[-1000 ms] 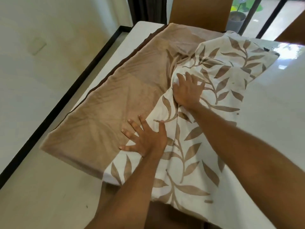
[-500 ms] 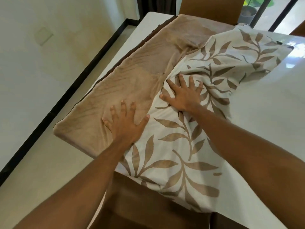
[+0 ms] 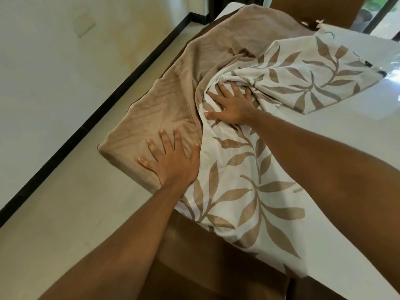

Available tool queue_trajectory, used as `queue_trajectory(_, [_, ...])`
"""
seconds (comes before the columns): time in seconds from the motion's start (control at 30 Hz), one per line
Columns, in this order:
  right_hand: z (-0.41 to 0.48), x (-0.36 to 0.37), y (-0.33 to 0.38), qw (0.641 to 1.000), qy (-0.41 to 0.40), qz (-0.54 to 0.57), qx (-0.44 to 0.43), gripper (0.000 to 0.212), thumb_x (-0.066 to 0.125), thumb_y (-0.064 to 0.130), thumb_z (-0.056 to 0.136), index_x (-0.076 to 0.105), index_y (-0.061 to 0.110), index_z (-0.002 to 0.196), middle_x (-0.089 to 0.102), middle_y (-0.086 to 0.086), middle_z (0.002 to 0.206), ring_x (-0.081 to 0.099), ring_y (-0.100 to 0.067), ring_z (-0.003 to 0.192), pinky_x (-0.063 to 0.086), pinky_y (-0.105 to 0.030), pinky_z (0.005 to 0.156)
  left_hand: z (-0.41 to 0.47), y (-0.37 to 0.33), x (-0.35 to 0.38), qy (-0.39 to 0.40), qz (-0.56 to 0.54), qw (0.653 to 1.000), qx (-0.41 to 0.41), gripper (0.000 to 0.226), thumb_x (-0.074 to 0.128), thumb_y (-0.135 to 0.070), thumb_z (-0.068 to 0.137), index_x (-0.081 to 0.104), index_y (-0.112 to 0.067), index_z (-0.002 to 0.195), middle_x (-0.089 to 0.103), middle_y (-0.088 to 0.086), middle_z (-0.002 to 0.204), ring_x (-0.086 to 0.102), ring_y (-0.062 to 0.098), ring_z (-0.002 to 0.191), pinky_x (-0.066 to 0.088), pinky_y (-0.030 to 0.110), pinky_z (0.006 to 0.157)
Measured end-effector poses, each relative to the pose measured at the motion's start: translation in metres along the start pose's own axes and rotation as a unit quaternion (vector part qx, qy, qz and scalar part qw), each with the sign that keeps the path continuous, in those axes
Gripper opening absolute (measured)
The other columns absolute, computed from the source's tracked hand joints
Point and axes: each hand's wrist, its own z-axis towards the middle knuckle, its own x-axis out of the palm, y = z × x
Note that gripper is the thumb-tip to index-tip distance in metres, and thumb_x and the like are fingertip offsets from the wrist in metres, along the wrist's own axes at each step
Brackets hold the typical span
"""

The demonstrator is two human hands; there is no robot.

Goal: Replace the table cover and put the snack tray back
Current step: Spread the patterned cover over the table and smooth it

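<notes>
At the far left, pale floor [image 3: 54, 202] with a dark skirting strip is being shown. The table cover [image 3: 164, 105] is lying bunched, its plain tan side turned up at the left and its leaf-printed side at the right. The left hand [image 3: 171, 161] is being pressed flat on the tan part near the cover's near corner, fingers spread. A brown chair [image 3: 216, 267] is being partly overhung by the printed edge. Further right, the right hand [image 3: 231, 105] is being pressed, fingers splayed, into a swirl of folds where tan meets print. At the right, the glossy white bench [image 3: 357, 135] is being left bare. The spreading of the cover is judged to be in hand. Next, the folds are likely needing to be drawn rightward and smoothed. No snack tray is being shown.
</notes>
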Motion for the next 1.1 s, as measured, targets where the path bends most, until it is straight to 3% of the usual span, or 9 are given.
queue_trajectory(0.23, [-0.064,0.015,-0.021,0.994,-0.037,0.099,0.018,0.087,0.04,0.081,0.088,0.016,0.041,0.161,0.008,0.002,0.171,0.003,-0.025,0.158,-0.001,-0.058,0.124,-0.052,0.016,0.004,0.052,-0.05,0.997,-0.006,0.085,0.017,-0.077,0.091,-0.014,-0.031,0.157,-0.024,0.006,0.165,-0.024,0.039,0.149,-0.002,0.072,0.114])
queue_trajectory(0.33, [-0.098,0.017,-0.028,0.99,-0.063,0.115,0.053,0.088,0.047,0.077,0.084,0.03,0.033,0.158,0.029,-0.004,0.165,0.022,-0.03,0.153,0.018,-0.057,0.122,-0.062,0.019,-0.006,0.068,-0.022,0.997,-0.001,0.088,0.016,-0.077,0.092,-0.015,-0.027,0.158,-0.026,0.01,0.164,-0.024,0.04,0.149,-0.01,0.071,0.114])
queue_trajectory(0.47, [-0.157,0.037,0.0,0.971,-0.172,0.103,0.133,0.062,0.048,0.057,0.089,0.052,0.026,0.142,0.05,-0.008,0.149,0.044,-0.035,0.138,0.034,-0.058,0.114,-0.067,0.027,-0.027,0.125,0.004,0.992,0.026,0.087,0.023,-0.076,0.093,-0.01,-0.029,0.158,-0.021,0.01,0.165,-0.018,0.04,0.15,-0.007,0.069,0.115])
queue_trajectory(0.57, [-0.201,0.066,0.029,0.966,-0.165,0.096,0.177,0.057,0.044,0.057,0.095,0.047,0.03,0.146,0.039,-0.006,0.158,0.032,-0.034,0.146,0.022,-0.061,0.117,-0.078,0.044,-0.037,0.144,0.038,0.987,0.059,0.085,0.029,-0.074,0.094,-0.005,-0.03,0.159,-0.014,0.011,0.166,-0.011,0.04,0.152,0.002,0.067,0.118])
queue_trajectory(0.7, [-0.231,0.086,0.034,0.975,-0.1,0.089,0.179,0.073,0.025,0.074,0.096,0.012,0.041,0.16,0.002,-0.003,0.172,-0.004,-0.03,0.157,-0.006,-0.059,0.124,-0.076,0.058,-0.059,0.178,0.112,0.971,0.112,0.086,0.031,-0.073,0.094,-0.004,-0.028,0.159,-0.007,0.015,0.166,0.0,0.043,0.152,0.006,0.066,0.118])
queue_trajectory(0.83, [-0.23,0.079,0.033,0.974,-0.069,0.108,0.186,0.082,0.031,0.082,0.088,0.008,0.048,0.159,-0.003,0.001,0.172,-0.008,-0.027,0.157,-0.009,-0.059,0.123,-0.063,0.062,-0.079,0.139,0.183,0.958,0.169,0.069,0.036,-0.068,0.094,0.027,-0.027,0.149,0.032,0.016,0.152,0.039,0.04,0.135,0.034,0.056,0.106])
queue_trajectory(0.97, [-0.213,0.063,0.048,0.946,-0.172,0.136,0.24,0.063,0.045,0.074,0.087,0.05,0.035,0.136,0.04,-0.006,0.156,0.032,-0.033,0.145,0.02,-0.063,0.117,-0.029,0.074,-0.086,0.073,0.138,0.96,0.231,0.054,0.042,-0.059,0.095,0.044,-0.021,0.133,0.047,0.01,0.135,0.044,0.033,0.123,0.04,0.048,0.096])
queue_trajectory(1.03, [-0.189,0.051,0.068,0.926,-0.259,0.133,0.239,0.053,0.047,0.061,0.092,0.058,0.024,0.129,0.052,-0.009,0.142,0.047,-0.034,0.132,0.036,-0.055,0.108,0.002,0.086,-0.084,0.04,0.091,0.95,0.296,0.05,0.045,-0.056,0.094,0.045,-0.021,0.131,0.048,0.007,0.132,0.045,0.03,0.121,0.041,0.045,0.097])
queue_trajectory(1.1, [-0.161,0.04,0.086,0.922,-0.308,0.11,0.207,0.05,0.047,0.054,0.094,0.06,0.022,0.129,0.052,-0.008,0.143,0.047,-0.034,0.131,0.037,-0.052,0.106,0.032,0.091,-0.078,0.026,0.073,0.926,0.368,0.055,0.042,-0.056,0.095,0.042,-0.021,0.138,0.044,0.007,0.143,0.041,0.031,0.132,0.037,0.047,0.108])
